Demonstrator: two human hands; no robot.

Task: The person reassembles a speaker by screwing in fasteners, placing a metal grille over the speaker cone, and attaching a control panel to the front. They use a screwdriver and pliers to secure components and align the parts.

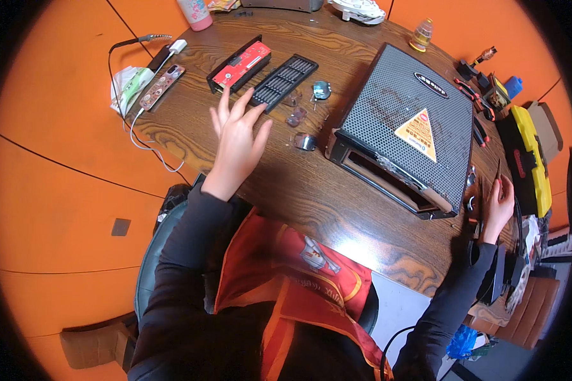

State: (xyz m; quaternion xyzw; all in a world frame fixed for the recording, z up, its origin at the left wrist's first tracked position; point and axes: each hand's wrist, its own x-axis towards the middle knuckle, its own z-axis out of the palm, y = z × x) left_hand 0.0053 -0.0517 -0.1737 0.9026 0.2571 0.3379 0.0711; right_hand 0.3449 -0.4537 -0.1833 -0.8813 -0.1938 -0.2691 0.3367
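Head view: your left hand (238,143) is spread, fingertips at the near ends of the black screwdriver-bit case (293,88) and red-faced holder (246,62); contact cannot be confirmed. Your right hand (501,203) is right of the mesh-covered black box (388,105), fingertips at a slim dark tool (498,167); you cannot tell whether it is pinched.

Open lane: bare wood on the table (337,216) in front of the black mesh case (388,89), running back to the left hand (238,143). Case is the main block, tall, sits between the hands. Gap from case to bit tray (286,82) is littered with small loose parts (305,141). Right hand (500,206) is tight: case left, toolbox (540,184) right, red-handled tools (482,134) ahead.
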